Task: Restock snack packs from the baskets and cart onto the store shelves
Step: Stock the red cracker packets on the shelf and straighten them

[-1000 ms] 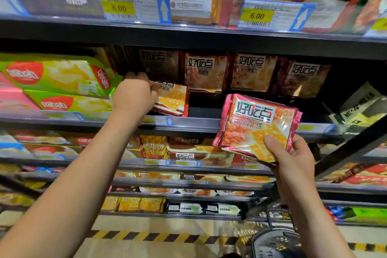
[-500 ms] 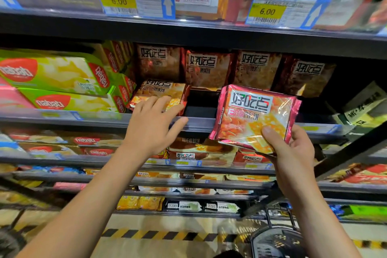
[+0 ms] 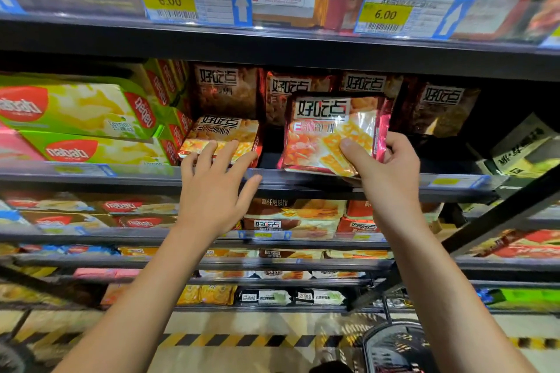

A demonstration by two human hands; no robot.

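Pink pack [image 3: 333,136] now onto shelf [image 3: 303,175]

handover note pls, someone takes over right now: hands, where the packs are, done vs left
Right hand: grips the pink pack by its lower right corner, held upright at the middle shelf edge, in the gap in front of the brown packs.
Left hand: open, fingertips on the orange pack lying at the shelf front, left of the gap.
Done: orange pack is on the shelf.
Left: push the pink pack in, let go, then fetch more from the basket below; its contents cannot be made out.
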